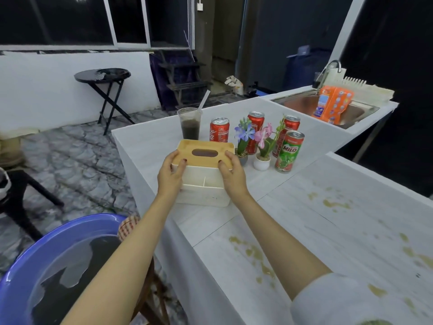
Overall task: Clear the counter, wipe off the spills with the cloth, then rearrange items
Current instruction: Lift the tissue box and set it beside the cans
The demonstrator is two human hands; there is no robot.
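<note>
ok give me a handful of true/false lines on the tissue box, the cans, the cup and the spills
1. Both hands hold the tissue box, left hand and right hand on opposite sides. True.
2. The tissue box lid is blue plastic. False: it is light wood with an oval slot.
3. The green Milo can lies on its side. False: it stands upright by the small white flower pot.
4. Brownish spills mark the counter near the person. True.
5. The plastic cup is empty. False: it holds dark drink and a straw.
</note>
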